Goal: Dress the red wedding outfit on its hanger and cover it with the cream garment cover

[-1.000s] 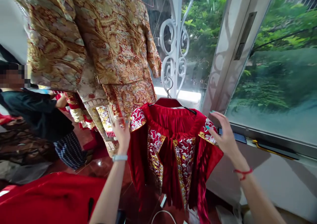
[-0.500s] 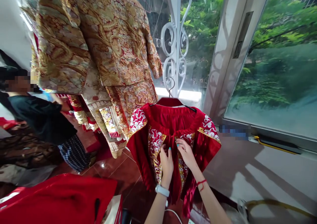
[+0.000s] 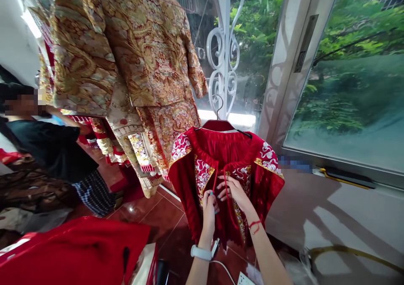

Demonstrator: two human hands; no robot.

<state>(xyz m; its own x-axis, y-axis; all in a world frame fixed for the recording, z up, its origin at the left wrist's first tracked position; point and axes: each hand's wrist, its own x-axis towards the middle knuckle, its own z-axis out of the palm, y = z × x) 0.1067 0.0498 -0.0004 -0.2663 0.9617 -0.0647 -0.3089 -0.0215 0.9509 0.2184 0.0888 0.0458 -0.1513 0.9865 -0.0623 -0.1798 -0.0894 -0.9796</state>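
So the red garment (image 3: 221, 150) is draped on the hanger (image 3: 217, 116), directly below its hook, with two thin red cords (image 3: 232, 211) dropping from the gathered neckline. The left hand (image 3: 208, 207), below the hanger, looks closed in a pinch on the cord nearest it. The right hand (image 3: 238, 192), also below the hanger and a touch to its right, has its fingers loosely spread with the other cord running across them; can't tell if it's actually gripping.

My two cents: work the cords up close to the neckline, keep the pull light and even so the gathers don't bunch or the hanger swing, and keep nails off the shiny trim.

Stuff I can't make out: the cord ends, the left thumb's exact contact, and whatever the hook hangs on, since scrollwork (image 3: 219, 79) sits right behind it. The forearms cover some of the hem. The gold garment (image 3: 158, 62), up and left of the hanger, is cut off at the top.
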